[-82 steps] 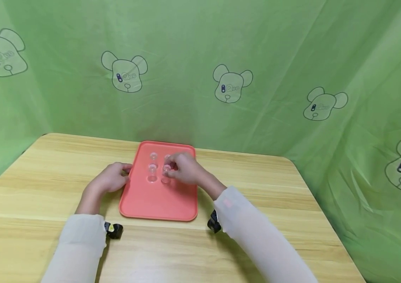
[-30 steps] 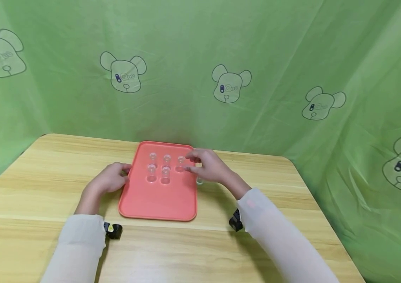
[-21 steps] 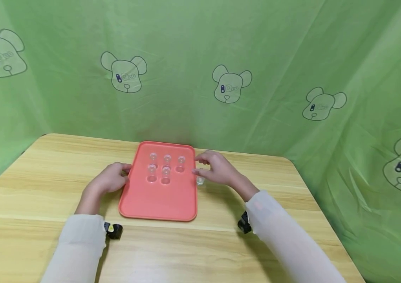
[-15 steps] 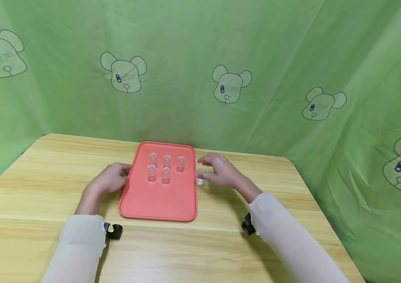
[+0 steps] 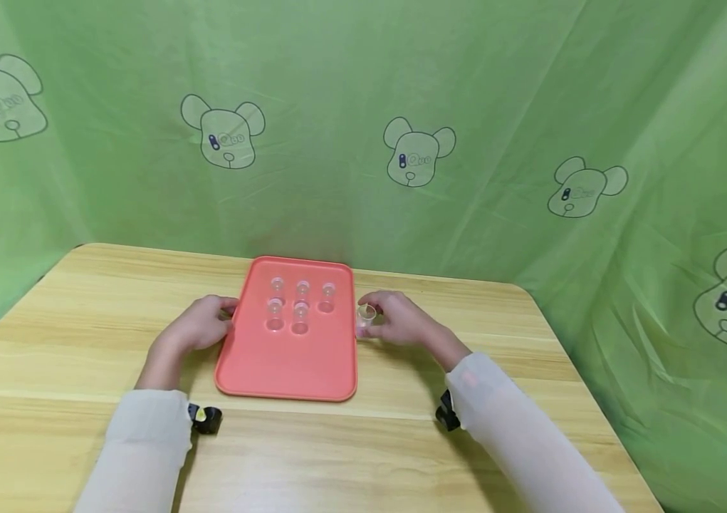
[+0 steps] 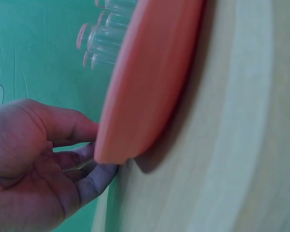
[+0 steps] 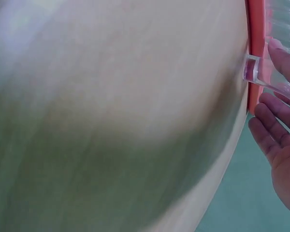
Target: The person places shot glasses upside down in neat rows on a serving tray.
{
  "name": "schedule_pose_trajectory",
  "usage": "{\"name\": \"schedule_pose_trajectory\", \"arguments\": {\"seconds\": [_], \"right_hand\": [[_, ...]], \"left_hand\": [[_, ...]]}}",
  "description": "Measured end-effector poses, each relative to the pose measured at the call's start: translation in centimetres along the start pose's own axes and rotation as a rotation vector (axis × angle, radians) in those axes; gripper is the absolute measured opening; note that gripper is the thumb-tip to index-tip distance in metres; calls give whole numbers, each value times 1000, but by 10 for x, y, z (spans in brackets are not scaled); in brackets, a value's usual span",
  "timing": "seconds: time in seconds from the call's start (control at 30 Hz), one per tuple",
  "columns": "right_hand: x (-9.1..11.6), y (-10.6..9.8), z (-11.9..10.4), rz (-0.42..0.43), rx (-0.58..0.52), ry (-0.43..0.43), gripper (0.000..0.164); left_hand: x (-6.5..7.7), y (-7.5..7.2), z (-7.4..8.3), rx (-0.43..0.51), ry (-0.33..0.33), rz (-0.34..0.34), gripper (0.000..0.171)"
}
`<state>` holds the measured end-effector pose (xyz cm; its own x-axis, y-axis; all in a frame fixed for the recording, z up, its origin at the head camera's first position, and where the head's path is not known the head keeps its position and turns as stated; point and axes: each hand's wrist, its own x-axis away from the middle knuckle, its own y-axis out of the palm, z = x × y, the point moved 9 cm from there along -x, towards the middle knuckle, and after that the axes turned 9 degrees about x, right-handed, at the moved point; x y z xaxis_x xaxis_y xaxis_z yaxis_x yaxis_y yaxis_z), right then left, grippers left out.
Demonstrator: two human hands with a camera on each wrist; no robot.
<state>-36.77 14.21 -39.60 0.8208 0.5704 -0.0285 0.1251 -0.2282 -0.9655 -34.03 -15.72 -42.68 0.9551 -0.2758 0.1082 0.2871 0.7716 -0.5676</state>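
Note:
A red tray lies on the table, with several small clear glasses standing upright in its far half. At its left edge, my left hand pinches the rim; in the left wrist view the thumb and bent fingers meet the rim's corner. Just outside the tray's right edge, another small clear glass stands beside the rim. My right hand grips it, thumb on the near side and fingers round the far side, covering part of it.
A light wooden table carries everything. Behind and to the right hangs a green curtain printed with bear heads. Black wrist cameras sit at both cuffs.
My right hand set glasses on the tray, then left it for the glass beside the right edge, and has come down around it. My left hand stays at the left rim.

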Motion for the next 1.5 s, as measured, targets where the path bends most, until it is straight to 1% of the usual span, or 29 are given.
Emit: {"name": "schedule_pose_trajectory", "arguments": {"seconds": [0.1, 0.33, 0.5, 0.67, 0.77, 0.93, 1.07, 1.33, 1.5], "right_hand": [[-1, 4, 0, -10, -3, -7, 53], [-5, 7, 2, -13, -27, -9, 55], [-7, 9, 4, -24, -79, -2, 53], [-8, 14, 9, -69, -172, 28, 47], [-9, 17, 11, -87, -206, 32, 42], [-10, 21, 16, -129, -205, 53, 28], [-10, 25, 20, -164, -217, 70, 22], [-8, 25, 20, -167, -321, 80, 18], [-6, 21, 17, -159, -343, 60, 17]], "left_hand": [[0, 0, 0, 5, -4, -1, 56], [0, 0, 0, 15, -6, 2, 55], [0, 0, 0, 25, -11, 0, 54], [-1, 0, -1, 28, -11, 0, 54], [-1, 0, -2, 31, -13, 1, 54], [-1, 0, -2, 35, -17, 1, 54], [0, 0, -2, 36, -17, -2, 54], [1, 0, -1, 28, -13, 3, 54], [1, -1, -2, 32, -25, 1, 54]]}}
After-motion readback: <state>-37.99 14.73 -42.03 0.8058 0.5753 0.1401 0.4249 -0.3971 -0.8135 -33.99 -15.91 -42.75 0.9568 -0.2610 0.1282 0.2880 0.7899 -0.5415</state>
